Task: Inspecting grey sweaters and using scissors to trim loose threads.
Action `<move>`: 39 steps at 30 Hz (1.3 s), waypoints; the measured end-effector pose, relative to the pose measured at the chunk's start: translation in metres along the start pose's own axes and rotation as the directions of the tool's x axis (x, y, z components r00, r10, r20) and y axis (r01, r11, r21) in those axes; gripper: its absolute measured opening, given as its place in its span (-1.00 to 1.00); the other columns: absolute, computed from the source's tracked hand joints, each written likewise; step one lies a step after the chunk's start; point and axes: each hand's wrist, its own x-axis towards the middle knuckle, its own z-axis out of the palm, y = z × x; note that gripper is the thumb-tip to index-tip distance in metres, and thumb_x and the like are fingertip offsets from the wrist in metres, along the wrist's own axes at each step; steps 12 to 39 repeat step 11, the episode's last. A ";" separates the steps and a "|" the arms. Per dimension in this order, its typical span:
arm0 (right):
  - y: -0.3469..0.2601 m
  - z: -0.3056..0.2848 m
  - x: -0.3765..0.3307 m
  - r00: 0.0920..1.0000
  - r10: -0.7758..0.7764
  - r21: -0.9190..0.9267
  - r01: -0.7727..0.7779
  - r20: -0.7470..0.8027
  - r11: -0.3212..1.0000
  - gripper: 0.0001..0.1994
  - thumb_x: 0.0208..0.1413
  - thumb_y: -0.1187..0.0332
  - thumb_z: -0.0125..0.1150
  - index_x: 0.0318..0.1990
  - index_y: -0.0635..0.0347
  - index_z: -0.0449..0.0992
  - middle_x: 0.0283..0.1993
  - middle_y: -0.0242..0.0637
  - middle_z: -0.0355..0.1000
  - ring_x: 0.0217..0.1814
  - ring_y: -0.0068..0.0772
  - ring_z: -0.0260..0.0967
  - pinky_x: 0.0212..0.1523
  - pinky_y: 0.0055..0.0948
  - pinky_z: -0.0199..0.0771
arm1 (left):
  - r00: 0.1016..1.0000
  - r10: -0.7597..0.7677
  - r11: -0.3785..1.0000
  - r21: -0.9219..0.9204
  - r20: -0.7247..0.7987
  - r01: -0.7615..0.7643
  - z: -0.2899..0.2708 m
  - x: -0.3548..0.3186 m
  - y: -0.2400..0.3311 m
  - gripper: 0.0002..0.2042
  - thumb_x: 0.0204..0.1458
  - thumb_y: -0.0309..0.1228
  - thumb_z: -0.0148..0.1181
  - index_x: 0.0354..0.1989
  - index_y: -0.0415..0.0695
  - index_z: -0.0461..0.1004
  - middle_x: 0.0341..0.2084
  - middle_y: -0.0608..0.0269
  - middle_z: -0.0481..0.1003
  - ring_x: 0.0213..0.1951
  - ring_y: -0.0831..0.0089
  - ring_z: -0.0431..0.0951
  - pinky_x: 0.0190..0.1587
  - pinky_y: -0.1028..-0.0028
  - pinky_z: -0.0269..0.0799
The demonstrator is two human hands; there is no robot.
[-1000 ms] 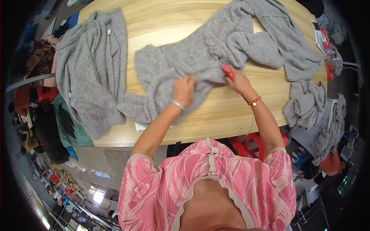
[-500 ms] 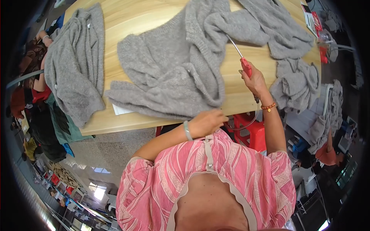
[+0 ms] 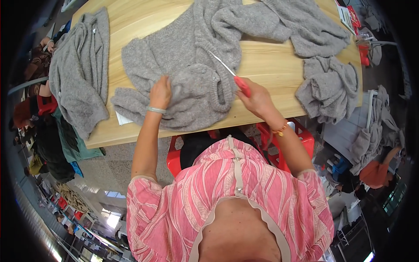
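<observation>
A grey knit sweater lies spread and rumpled on the wooden table before me. My left hand is on its lower left part, with the fingers drawn together on the knit. Small shiny buttons show on the sweater to the right of that hand. My right hand is closed round the red handle of what looks like an air blow gun. Its long thin metal nozzle points up and left, with the tip over the middle of the sweater. The fingers' undersides are hidden.
Another grey knit garment lies along the table's left side. More grey knitwear is at the far right, and a crumpled piece sits near the right edge. Red stools stand under the table's front edge. Other people are at both sides.
My left hand has moved from the table's front edge up and left onto the sweater. My right hand has come left and lower, bringing the air blow gun's tip over the sweater's middle.
</observation>
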 end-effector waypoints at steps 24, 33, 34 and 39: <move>-0.006 0.085 0.072 0.997 0.044 -0.177 -0.031 0.068 0.984 -0.55 -0.05 0.40 0.20 0.07 -0.04 0.33 -0.06 -0.13 0.37 -0.07 -0.03 0.37 -0.12 -0.17 0.40 | 0.975 0.189 0.863 0.454 0.113 -0.220 -0.006 0.023 -0.031 -0.52 0.00 -0.48 -0.04 0.17 0.05 0.24 0.12 -0.29 0.14 -0.29 -0.08 0.53 -0.30 0.12 0.48; -0.006 0.085 0.072 0.997 0.044 -0.177 -0.031 0.068 0.984 -0.55 -0.05 0.40 0.20 0.07 -0.04 0.33 -0.06 -0.13 0.37 -0.07 -0.03 0.37 -0.12 -0.17 0.40 | 0.975 0.189 0.863 0.454 0.113 -0.220 -0.006 0.023 -0.031 -0.52 0.00 -0.48 -0.04 0.17 0.05 0.24 0.12 -0.29 0.14 -0.29 -0.08 0.53 -0.30 0.12 0.48; -0.006 0.085 0.072 0.997 0.044 -0.177 -0.031 0.068 0.984 -0.55 -0.05 0.40 0.20 0.07 -0.04 0.33 -0.06 -0.13 0.37 -0.07 -0.03 0.37 -0.12 -0.17 0.40 | 0.975 0.189 0.863 0.454 0.113 -0.220 -0.006 0.023 -0.031 -0.52 0.00 -0.48 -0.04 0.17 0.05 0.24 0.12 -0.29 0.14 -0.29 -0.08 0.53 -0.30 0.12 0.48; -0.006 0.085 0.072 0.997 0.044 -0.177 -0.031 0.068 0.984 -0.55 -0.05 0.40 0.20 0.07 -0.04 0.33 -0.06 -0.13 0.37 -0.07 -0.03 0.37 -0.12 -0.17 0.40 | 0.975 0.189 0.863 0.454 0.113 -0.220 -0.006 0.023 -0.031 -0.52 0.00 -0.48 -0.04 0.17 0.05 0.24 0.12 -0.29 0.14 -0.29 -0.08 0.53 -0.30 0.12 0.48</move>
